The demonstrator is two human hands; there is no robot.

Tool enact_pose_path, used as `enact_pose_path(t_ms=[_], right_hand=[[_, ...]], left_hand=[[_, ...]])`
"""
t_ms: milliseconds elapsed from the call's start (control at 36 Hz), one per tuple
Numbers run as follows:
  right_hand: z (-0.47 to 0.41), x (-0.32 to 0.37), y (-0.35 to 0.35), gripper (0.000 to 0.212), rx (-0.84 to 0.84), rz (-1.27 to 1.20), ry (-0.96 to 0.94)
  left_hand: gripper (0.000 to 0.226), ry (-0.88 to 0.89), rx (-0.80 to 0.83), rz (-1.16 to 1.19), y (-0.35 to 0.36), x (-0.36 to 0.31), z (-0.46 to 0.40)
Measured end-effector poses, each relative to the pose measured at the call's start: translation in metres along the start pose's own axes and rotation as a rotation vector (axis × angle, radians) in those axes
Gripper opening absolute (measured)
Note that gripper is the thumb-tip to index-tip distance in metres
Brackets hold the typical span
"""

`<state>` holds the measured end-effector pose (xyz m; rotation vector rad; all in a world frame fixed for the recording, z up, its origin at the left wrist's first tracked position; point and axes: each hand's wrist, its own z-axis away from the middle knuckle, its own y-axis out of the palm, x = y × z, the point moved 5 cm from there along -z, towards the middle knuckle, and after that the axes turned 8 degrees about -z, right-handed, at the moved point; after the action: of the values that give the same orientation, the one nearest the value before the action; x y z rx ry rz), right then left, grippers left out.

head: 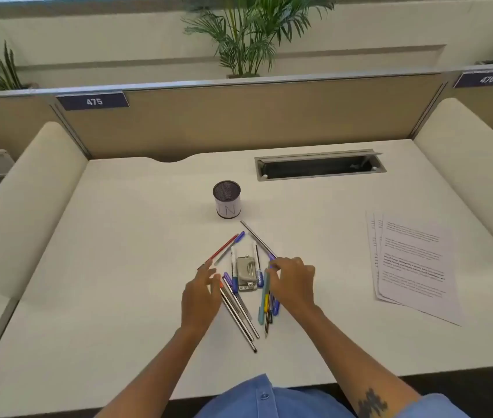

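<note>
A white tabletop fills a cubicle walled by a beige partition, with three leafy plants behind it and an open cable tray near its far edge. On it are one mesh cup at the middle, one grey hole punch, three printed sheets toward the right edge, and well over a dozen pens, overlapped beyond exact count. The pens, thin and red, blue, teal, black and silver, lie fanned toward the near edge; the left hand is spread loose over them, and the right hand curls onto a bunch.
</note>
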<state>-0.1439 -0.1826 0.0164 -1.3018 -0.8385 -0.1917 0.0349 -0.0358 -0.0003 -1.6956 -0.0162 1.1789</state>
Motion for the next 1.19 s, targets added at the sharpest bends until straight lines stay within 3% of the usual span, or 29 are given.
enact_pose_path(t_ms=[139, 306, 611, 972, 1194], right_hand=[[-0.006, 0.017, 0.009, 0.012, 0.137, -0.19, 0.172], [-0.015, 0.022, 0.025, 0.024, 0.195, -0.129, 0.254], [-0.023, 0.018, 0.042, 0.044, 0.226, -0.062, 0.334], [-0.032, 0.011, 0.052, 0.018, 0.259, -0.052, 0.444], [-0.035, 0.009, 0.056, 0.016, 0.267, -0.107, 0.493]], left_hand=[[0.016, -0.117, 0.032, 0.094, 0.007, -0.005, -0.01], [0.004, -0.201, 0.104, 0.155, 0.023, -0.003, -0.015], [0.008, -0.248, 0.176, 0.196, 0.04, -0.002, -0.024], [0.004, -0.267, 0.207, 0.189, 0.051, 0.006, -0.033], [0.009, -0.259, 0.197, 0.157, 0.051, 0.005, -0.035]])
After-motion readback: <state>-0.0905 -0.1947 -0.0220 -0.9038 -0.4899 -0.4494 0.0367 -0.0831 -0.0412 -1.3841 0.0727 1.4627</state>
